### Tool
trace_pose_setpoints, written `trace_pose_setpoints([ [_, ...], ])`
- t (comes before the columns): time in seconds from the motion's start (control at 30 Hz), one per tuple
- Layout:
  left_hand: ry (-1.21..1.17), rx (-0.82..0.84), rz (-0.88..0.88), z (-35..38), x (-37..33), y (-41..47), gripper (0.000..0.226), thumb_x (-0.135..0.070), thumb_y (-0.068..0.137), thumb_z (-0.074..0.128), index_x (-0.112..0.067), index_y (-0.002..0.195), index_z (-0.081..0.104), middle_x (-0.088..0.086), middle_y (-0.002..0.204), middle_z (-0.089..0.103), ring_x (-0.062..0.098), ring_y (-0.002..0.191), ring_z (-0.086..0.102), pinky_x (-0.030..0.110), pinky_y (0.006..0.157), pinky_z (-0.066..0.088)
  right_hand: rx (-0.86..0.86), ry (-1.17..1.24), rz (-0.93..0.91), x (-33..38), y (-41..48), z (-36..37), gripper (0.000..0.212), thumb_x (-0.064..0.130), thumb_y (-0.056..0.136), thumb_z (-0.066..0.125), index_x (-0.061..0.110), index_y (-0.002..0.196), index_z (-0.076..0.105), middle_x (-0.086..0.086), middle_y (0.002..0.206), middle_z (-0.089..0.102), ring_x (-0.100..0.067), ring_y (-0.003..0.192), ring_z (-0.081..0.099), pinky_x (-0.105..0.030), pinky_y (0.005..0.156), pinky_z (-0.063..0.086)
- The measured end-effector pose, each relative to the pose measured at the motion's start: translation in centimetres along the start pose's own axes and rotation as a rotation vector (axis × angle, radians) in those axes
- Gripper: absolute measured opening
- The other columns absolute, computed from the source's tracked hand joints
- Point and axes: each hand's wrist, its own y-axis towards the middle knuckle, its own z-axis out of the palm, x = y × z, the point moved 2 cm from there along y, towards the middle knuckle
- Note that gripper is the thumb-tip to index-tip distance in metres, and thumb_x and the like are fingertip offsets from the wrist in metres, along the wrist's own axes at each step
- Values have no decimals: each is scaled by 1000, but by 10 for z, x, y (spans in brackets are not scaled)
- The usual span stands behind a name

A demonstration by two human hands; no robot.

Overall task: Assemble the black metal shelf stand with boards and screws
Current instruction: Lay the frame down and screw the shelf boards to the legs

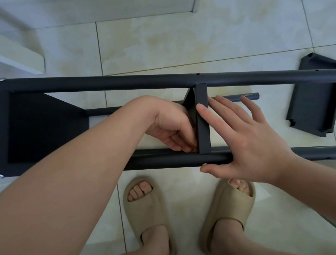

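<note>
Shelf stand [115, 82] is lying on its side on the tiled floor [173, 37], just beyond the person's two sandals [145, 210].

Nearest to the feet, the near tube [167, 162] is running left to right. The right hand [246, 138] is lying across it with fingers straight and spread, gripping nothing. Its thumb is reaching under the tube toward a small silver screw head [205, 164], and its fingertips are touching the right face of the middle board [202, 119].

The left hand [169, 125] is reaching inside the frame. Its fingers are curling into the corner where that board meets the near tube, and whether they are pinching anything there is hidden.

As for progress, the end board [42, 130] at the left is already sitting fixed, with screw heads showing at both corners. The middle board is standing between the tubes and seemingly being fastened now.

Farther back, the far tube is showing open holes toward its right end. A loose board [316, 100] is waiting on the floor beside that end, touching neither hand. So roughly half the job looks done.
</note>
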Motion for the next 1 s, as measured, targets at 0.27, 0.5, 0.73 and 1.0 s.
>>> trace_pose_setpoints([
  [0.27,-1,-16,2,1,0,1,8,-6,92,66,-8,96,73,3,81,73,9,69,65,19,68,55,2,-7,-6,0,1,0,106,83,80,47,18,160,20,-11,161,34,-30,150,31,-60,120,20],
  [0.5,-82,15,15,0,3,1,14,0,92,63,-9,95,74,5,89,75,12,77,71,23,74,59,0,-13,-7,0,0,0,105,82,80,46,18,160,21,-11,162,33,-29,150,31,-61,120,20],
  [0.73,-44,-2,9,2,6,6,11,-4,93,63,-9,91,73,3,79,71,10,68,65,20,65,54,-18,-14,0,1,1,0,105,82,79,47,18,159,26,-12,164,28,-30,151,28,-60,120,20],
  [1.0,-134,48,30,2,9,3,14,-2,93,61,-7,98,73,8,95,72,16,82,69,26,78,57,-20,-54,-21,0,1,-1,105,82,81,45,15,159,28,-11,168,13,-26,155,16,-61,120,19],
])
